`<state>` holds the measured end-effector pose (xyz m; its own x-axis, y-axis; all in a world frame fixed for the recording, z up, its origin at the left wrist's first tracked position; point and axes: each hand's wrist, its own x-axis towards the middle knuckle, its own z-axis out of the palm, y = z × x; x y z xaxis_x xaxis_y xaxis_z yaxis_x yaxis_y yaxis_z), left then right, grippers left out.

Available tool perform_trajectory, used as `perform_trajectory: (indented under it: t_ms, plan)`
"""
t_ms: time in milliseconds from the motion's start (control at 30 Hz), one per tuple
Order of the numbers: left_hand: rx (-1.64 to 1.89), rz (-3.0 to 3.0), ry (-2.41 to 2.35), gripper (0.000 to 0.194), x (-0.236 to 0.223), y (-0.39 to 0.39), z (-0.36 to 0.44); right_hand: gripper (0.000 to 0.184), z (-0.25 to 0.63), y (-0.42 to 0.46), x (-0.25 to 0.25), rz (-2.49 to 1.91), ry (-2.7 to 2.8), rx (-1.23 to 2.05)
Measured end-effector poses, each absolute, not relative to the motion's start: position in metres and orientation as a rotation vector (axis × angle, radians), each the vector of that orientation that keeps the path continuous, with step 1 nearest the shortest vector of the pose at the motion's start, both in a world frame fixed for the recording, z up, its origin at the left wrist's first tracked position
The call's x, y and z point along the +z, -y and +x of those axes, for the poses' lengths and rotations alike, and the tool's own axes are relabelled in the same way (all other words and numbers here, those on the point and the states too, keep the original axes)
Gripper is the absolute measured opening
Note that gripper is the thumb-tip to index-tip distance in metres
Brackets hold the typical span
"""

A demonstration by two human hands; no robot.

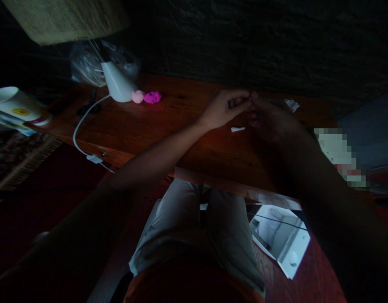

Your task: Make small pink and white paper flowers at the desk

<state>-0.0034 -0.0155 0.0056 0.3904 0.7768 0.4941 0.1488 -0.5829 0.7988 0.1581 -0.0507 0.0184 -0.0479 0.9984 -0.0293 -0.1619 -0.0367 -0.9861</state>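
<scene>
Above the wooden table (pixel 187 109), my left hand (pixel 223 107) and my right hand (pixel 274 120) meet at their fingertips. Both are closed in a pinch, and whatever lies between the fingers is too small and dark to make out. A small white scrap (pixel 238 129) lies on the wood just below the hands. Beyond my right wrist is a crumpled clear wrapper (pixel 292 105). Left of my hands, a bright pink lump (pixel 152 97) and a pale pink lump (pixel 137 97) sit side by side against the lamp base.
A lamp with a white cone base (pixel 119 84) stands at the table's left, its white cord (pixel 76 130) hanging over the front edge. Behind it is a clear plastic bag (pixel 86 65). Dark scissors (pixel 90 107) and a white paper cup (pixel 17 105) are further left. A white box (pixel 284 235) rests below.
</scene>
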Motion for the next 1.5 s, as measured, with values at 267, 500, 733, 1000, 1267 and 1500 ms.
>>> perform_trajectory:
  t_ms: [267,500,733,1000,1267,1500]
  plan:
    - [1.178,2.008,-0.778,0.01,0.006,0.0144,-0.0066,0.021,0.1564,0.0518,0.018,-1.108,1.124,1.343]
    - [1.187,2.012,-0.808,0.005,0.008,0.0138,-0.0054,0.017,0.1566,0.0535,0.0189,-1.07,1.11,1.4]
    - [1.184,1.996,-0.801,0.015,0.0022,0.0096,-0.003,0.019,0.1538,0.0536,0.0193,-1.144,1.099,1.296]
    - [1.129,1.98,-0.827,0.02,0.0027,0.012,-0.0028,0.027,0.1508,0.0502,0.0126,-1.128,1.252,1.076]
    - [1.142,1.938,-0.843,0.019,0.0066,0.0163,-0.0028,0.024,0.1541,0.0535,0.0177,-1.08,1.38,0.919]
    - [1.213,2.064,-0.841,0.024,-0.0009,0.0105,-0.0023,0.017,0.1553,0.0509,0.0146,-1.109,1.312,1.027]
